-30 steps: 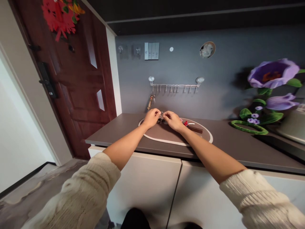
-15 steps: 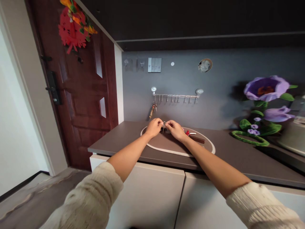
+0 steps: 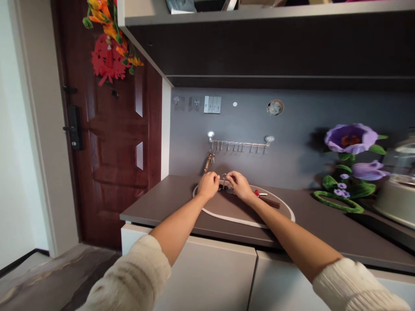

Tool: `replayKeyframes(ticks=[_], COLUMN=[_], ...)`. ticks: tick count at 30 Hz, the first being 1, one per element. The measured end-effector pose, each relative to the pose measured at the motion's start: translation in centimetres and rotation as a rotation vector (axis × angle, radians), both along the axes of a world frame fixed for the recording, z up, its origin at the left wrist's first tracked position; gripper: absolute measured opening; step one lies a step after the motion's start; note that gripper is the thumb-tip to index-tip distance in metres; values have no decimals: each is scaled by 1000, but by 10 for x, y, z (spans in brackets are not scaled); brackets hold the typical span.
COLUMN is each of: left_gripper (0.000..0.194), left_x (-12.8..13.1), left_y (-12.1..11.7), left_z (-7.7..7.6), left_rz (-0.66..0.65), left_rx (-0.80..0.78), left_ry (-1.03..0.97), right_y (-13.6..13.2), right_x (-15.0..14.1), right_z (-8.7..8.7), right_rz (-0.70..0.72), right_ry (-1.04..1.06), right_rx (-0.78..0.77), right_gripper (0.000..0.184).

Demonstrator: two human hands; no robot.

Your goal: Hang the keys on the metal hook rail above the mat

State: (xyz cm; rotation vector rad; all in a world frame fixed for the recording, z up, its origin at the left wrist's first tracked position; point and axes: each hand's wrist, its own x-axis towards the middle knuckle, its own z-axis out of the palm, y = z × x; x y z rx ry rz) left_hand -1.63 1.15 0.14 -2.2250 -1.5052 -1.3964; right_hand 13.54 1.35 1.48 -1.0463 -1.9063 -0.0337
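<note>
Just above the oval mat [image 3: 227,217], a small metal key ring [image 3: 224,175] with a key hanging below it is held between my two hands. My left hand [image 3: 208,186] is closed at the ring's left side, its fingertips partly hidden. Thumb and fingers of my right hand [image 3: 239,185] pinch the ring's right edge. Behind and below my hands, small dark items on the mat are partly covered. To the right of my right hand lie a small red item [image 3: 256,193] and a dark brown strip [image 3: 270,202].
A clear hook rail [image 3: 240,144] is mounted on the grey wall, a bunch of keys [image 3: 208,162] hanging at its left end. Purple fabric flowers [image 3: 352,138] stand on the counter at right, beside a pale appliance [image 3: 395,194]. A dark shelf [image 3: 259,52] overhangs the counter.
The view has tilted up, so the scene sits lower and the upper shelf shows. My hands have moved slightly apart at the key ring, leaving more of it visible.
</note>
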Motion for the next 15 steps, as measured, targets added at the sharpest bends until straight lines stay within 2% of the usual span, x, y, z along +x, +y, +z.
replayKeyframes(ticks=[5,15], left_gripper=[24,28], left_x=[-2,-2], left_y=[1,3], left_z=[-1,-4], left_rz=[113,196], left_rx=[-42,-128], left_ry=[49,-6], right_y=[12,45], right_x=[-7,-29], right_z=[10,50], right_rz=[-32,-94], right_ry=[58,258], right_rx=[-14,-39], right_gripper=[19,15])
